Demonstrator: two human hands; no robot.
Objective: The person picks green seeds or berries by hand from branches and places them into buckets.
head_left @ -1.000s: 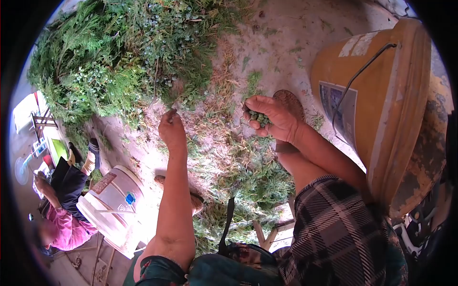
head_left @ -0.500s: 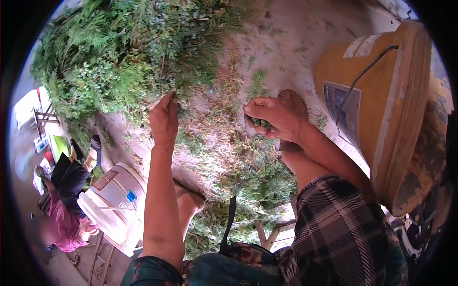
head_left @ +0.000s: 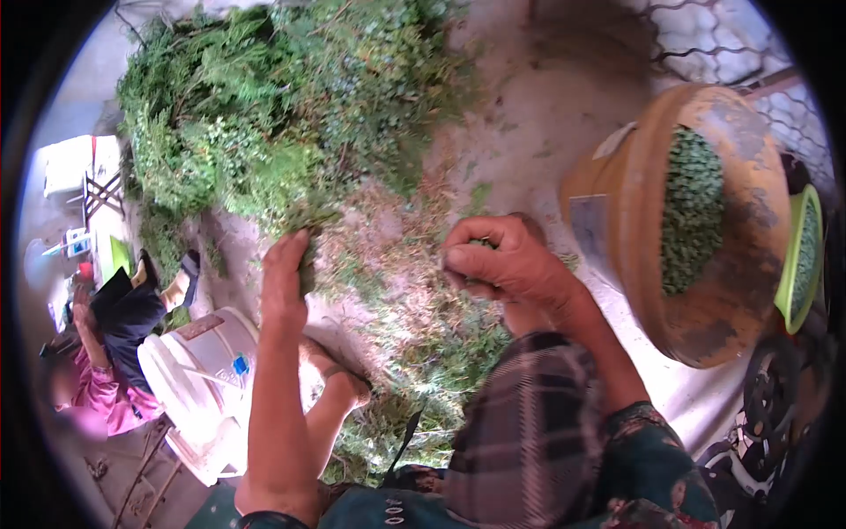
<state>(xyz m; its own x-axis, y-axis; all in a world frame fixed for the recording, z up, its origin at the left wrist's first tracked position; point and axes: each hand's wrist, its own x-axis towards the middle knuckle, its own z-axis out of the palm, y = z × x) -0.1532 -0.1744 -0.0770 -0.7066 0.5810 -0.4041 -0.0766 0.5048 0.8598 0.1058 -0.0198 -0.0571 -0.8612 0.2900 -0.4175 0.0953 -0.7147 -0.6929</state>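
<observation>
My left hand [head_left: 286, 271] has its fingers closed on a green leafy sprig [head_left: 310, 219], beside the big pile of cut evergreen branches [head_left: 238, 115]. Some bluish-green berries [head_left: 352, 53] show among those branches. My right hand [head_left: 498, 257] is curled around small green berries [head_left: 482, 242]; only a bit of green shows between thumb and fingers. It hangs above the littered floor, left of a yellow bucket [head_left: 608, 189]. Inside that bucket lies a heap of small green berries [head_left: 692, 212].
A lime-green basin [head_left: 797, 264] with similar green contents stands beyond the yellow bucket. At left are a white bucket [head_left: 198, 344] and a seated person in a pink top [head_left: 99, 375]. Loose clippings [head_left: 388, 256] cover the floor between my legs.
The view has shifted, so the yellow bucket's inside and the green basin now show. My right hand has closed further over the berries. My left hand has come away from the pile with the sprig.
</observation>
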